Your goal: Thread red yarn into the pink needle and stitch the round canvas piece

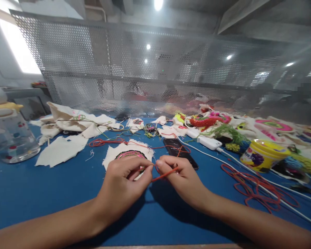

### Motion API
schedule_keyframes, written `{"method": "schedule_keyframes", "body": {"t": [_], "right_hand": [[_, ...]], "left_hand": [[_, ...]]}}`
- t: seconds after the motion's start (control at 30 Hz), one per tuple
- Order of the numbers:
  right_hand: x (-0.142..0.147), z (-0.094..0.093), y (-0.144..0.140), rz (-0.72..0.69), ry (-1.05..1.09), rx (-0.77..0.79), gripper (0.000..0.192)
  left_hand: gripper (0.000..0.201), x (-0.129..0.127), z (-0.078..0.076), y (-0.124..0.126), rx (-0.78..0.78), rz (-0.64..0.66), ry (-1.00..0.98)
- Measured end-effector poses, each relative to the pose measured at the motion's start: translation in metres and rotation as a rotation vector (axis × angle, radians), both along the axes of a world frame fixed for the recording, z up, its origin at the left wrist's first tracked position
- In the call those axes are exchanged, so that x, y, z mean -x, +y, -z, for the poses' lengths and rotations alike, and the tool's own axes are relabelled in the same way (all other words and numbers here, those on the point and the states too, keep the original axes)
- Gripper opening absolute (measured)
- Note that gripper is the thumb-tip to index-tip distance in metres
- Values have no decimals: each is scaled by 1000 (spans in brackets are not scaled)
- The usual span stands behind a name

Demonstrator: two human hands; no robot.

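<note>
Between my two hands runs a red-orange yarn [162,175], lifted a little above the blue table. My left hand [131,176] is closed, thumb and forefinger pinching the yarn. My right hand [180,176] is closed too, with the yarn passing over its thumb and fingers. Whether a needle is between the fingertips I cannot make out. Behind my left hand lies a white cloth piece [111,154] with frayed edges and a round embroidered pattern in pink, green and black, partly hidden by the hand. A black phone [173,147] lies behind my right hand.
At left stands a clear water bottle [14,138]. Cloth scraps [62,148] lie near it. A yellow tub [261,155], loose red yarn [259,188], a white power bank [209,142] and cables are at right. Behind rises a perforated metal screen [134,69].
</note>
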State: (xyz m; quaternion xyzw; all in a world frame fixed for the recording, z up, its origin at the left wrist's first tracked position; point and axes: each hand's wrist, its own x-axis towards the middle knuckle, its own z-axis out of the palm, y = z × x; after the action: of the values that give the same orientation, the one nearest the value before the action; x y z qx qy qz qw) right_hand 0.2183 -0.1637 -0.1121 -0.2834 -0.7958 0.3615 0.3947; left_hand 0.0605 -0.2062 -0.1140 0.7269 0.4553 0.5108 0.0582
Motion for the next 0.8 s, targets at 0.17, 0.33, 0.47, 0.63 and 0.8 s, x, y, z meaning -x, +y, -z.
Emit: {"method": "schedule_keyframes", "body": {"t": [0.17, 0.33, 0.47, 0.63, 0.8], "right_hand": [[-4, 4, 9, -180, 251, 358, 19], [-3, 7, 10, -265, 377, 397, 24], [2, 8, 4, -108, 309, 363, 29], [6, 17, 0, 81, 285, 197, 29], [5, 19, -5, 126, 218, -8, 27]], "left_hand": [[13, 5, -9, 4, -10, -89, -20], [15, 6, 0, 13, 64, -40, 68], [17, 7, 1, 14, 26, -54, 119], [16, 10, -21, -2, -450, -195, 401], [13, 0, -24, -8, -649, -105, 649]]}}
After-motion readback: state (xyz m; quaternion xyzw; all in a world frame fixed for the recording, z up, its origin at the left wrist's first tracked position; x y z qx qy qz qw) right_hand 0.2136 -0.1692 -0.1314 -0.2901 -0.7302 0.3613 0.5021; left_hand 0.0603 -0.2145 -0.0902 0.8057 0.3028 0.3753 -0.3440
